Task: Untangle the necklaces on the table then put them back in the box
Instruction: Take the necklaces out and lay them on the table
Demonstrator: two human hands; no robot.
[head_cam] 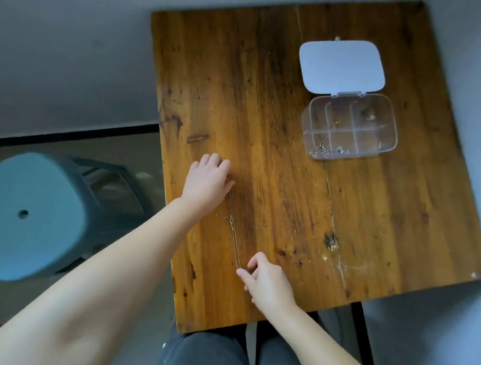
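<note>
With the left hand [207, 181] and right hand [265, 280] each pinching an end of the necklace [234, 237] stretched along the table [275, 194], its clasp, seemingly still snagged midway, could knot tighter if pulled harder.

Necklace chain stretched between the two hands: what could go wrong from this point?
1. The left hand and right hand hold the thin chain taut; more pull might snap it or tighten any knot near the clasp.
2. The chain lies near the table's left edge, so a dropped end could slide off.
3. The open box sits far to the right, and the chain may re-tangle on the way.
</note>
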